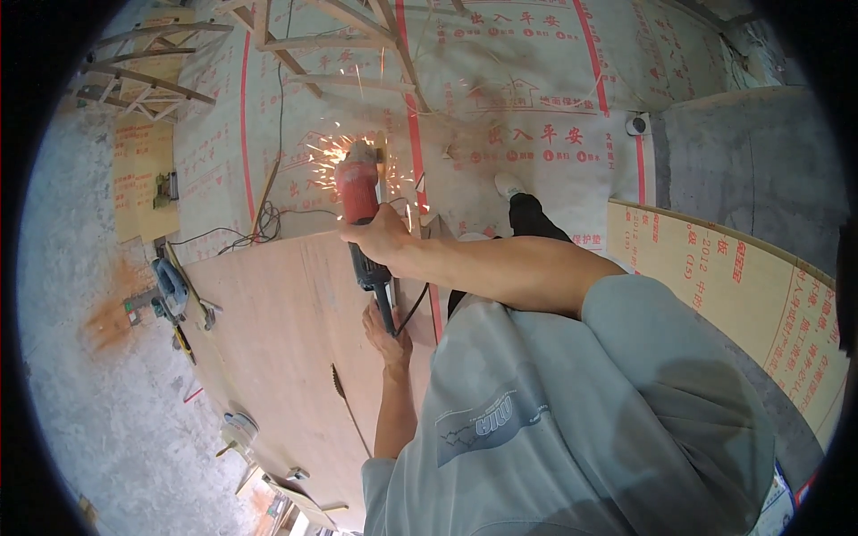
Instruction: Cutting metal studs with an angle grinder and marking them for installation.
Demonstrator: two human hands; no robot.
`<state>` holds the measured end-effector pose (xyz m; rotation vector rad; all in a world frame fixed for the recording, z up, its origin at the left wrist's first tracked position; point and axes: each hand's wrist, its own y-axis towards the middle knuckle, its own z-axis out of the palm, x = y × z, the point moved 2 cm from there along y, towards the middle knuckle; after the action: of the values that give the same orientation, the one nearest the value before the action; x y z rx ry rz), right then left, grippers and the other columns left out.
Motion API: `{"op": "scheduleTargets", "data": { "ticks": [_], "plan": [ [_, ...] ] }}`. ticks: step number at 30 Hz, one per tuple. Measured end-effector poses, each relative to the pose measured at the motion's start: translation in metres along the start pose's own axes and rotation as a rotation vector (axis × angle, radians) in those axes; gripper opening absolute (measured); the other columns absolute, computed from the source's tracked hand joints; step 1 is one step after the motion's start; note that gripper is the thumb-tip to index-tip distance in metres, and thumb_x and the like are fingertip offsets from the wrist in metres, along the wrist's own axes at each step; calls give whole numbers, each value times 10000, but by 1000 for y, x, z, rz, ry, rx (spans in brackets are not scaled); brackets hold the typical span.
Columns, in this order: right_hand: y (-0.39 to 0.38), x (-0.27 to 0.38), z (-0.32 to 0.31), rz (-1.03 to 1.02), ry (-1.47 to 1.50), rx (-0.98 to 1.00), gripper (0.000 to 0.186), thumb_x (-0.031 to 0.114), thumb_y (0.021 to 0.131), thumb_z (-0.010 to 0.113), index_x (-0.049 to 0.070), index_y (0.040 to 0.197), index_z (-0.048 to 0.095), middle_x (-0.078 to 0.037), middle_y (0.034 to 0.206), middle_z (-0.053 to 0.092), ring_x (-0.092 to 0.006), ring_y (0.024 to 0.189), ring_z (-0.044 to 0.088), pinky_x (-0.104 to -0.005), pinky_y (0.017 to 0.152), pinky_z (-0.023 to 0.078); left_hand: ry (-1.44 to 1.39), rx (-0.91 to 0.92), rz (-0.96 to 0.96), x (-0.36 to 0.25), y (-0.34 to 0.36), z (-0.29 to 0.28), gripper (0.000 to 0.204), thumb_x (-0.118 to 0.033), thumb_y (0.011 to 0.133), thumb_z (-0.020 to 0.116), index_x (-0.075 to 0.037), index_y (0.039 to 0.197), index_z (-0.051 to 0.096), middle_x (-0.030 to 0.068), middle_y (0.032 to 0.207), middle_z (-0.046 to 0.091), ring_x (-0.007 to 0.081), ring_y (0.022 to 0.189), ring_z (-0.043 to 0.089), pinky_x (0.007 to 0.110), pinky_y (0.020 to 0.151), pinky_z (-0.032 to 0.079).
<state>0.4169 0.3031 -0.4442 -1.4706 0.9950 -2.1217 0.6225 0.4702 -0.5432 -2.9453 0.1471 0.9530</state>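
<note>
My right hand (380, 237) is closed around a red and black angle grinder (359, 192), whose head points away from me. Bright sparks (331, 156) spray from the head, over a narrow grey strip (382, 165) partly hidden beneath it. Below the grinder, my left hand (386, 339) has bent fingers at the near part of the strip, beside the grinder's tail and black cord; what it grips is partly hidden. Both are over a pale plywood board (277, 348) with a dark, slender tool (338, 380) lying on it.
Power tools (170, 286) and clamps line the board's left edge. Wooden frames (322, 40) stand ahead on printed floor covering (500, 107), near loose cables (250, 232). A printed panel (706, 277) and concrete step (742, 143) are at right; my foot (509, 188) shows ahead.
</note>
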Motion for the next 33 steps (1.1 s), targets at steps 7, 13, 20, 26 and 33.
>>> {"op": "scheduleTargets", "data": {
  "ticks": [7,13,20,26,33],
  "plan": [
    [3,-6,-6,56,-87,98,609,300,758,816,-57,1160,528,-172,1007,669,-276,869,699,-405,732,571,17,9,12,-5,1,-1,525,-343,1008,587,54,1345,521,276,1207,586,475,1086,564,554,897,450],
    [-2,0,-6,26,-96,61,576,294,733,820,-51,1105,547,-158,955,680,-266,824,697,-409,705,561,72,21,31,-9,2,-5,518,-332,1006,590,47,1352,516,267,1213,584,462,1083,567,541,896,450],
    [-1,24,-23,-174,-201,-24,526,225,714,837,-62,1055,558,-123,856,646,-195,719,632,-382,612,514,94,-3,-1,-25,3,-6,542,-344,997,609,14,1389,502,226,1243,580,427,1105,559,532,908,438],
    [-8,70,-80,-352,-913,204,599,294,721,803,-78,1106,537,-260,994,691,-410,943,691,-469,827,532,298,-110,-121,-42,-2,8,580,-380,968,646,-29,1408,505,202,1313,558,404,1178,533,545,950,407],
    [-13,59,-87,-419,-1258,463,633,271,668,811,-77,1132,556,-289,1043,689,-444,1021,678,-487,877,544,341,-105,-202,-41,-7,12,625,-417,956,656,-49,1435,494,177,1354,542,381,1215,517,536,970,393]
  ]
}}
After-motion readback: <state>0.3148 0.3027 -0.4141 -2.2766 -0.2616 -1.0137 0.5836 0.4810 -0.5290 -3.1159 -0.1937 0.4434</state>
